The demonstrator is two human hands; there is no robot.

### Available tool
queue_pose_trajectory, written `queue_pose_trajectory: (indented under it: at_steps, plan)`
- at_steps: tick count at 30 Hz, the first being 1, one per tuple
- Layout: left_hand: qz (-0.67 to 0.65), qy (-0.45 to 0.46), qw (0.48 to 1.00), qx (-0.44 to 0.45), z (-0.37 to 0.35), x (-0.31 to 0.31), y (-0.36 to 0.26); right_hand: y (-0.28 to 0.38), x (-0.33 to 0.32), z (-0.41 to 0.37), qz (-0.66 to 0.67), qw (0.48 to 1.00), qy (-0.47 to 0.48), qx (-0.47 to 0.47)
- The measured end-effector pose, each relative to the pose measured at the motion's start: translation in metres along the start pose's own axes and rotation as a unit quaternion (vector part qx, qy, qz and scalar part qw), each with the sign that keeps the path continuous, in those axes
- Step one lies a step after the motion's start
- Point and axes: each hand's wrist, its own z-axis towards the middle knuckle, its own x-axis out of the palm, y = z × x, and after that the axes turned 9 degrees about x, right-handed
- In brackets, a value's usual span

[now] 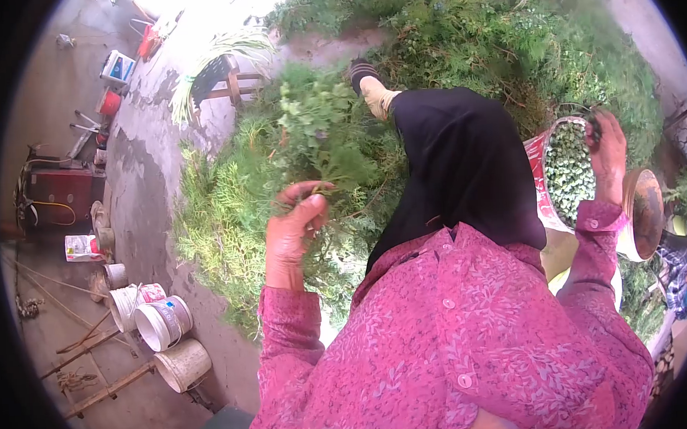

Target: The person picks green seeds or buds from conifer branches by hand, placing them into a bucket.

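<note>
My left hand (299, 215) pinches the stem of a leafy evergreen sprig (316, 120), held up over a pile of cut evergreen branches (222, 243). The sprig carries clusters of small pale green cones and is partly blurred. At the right, my right hand (608, 148) is beside the rim of a red and white bucket (535, 168). Its fingers are curled over the bucket's edge, and their dark tips hide whatever they may hold. Small pale green cones (569, 170) lie heaped inside the bucket.
More cut branches (505, 46) spread across the back and right. A brown-rimmed bucket (644, 213) stands beside the cone-filled one. White buckets (164, 323), a wooden frame (109, 387) and a red machine (60, 195) are at left. A wooden stool (234, 85) stands farther back.
</note>
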Motion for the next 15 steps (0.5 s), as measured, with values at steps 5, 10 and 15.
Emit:
queue_pose_trajectory:
  at_steps: [5, 10, 15]
  plan:
    - [-0.03, -0.112, 0.992, 0.051, 0.004, -0.001, 0.001, -0.044, -0.1, 0.053, -0.498, 0.856, -0.133, -0.04]
    - [-0.177, -0.009, 0.977, 0.12, 0.008, -0.018, 0.013, -0.054, -0.108, 0.056, -0.642, 0.755, -0.111, -0.077]
    - [-0.269, 0.087, 0.946, 0.158, 0.011, -0.028, 0.021, 0.01, 0.006, -0.001, -0.339, 0.931, 0.089, -0.108]
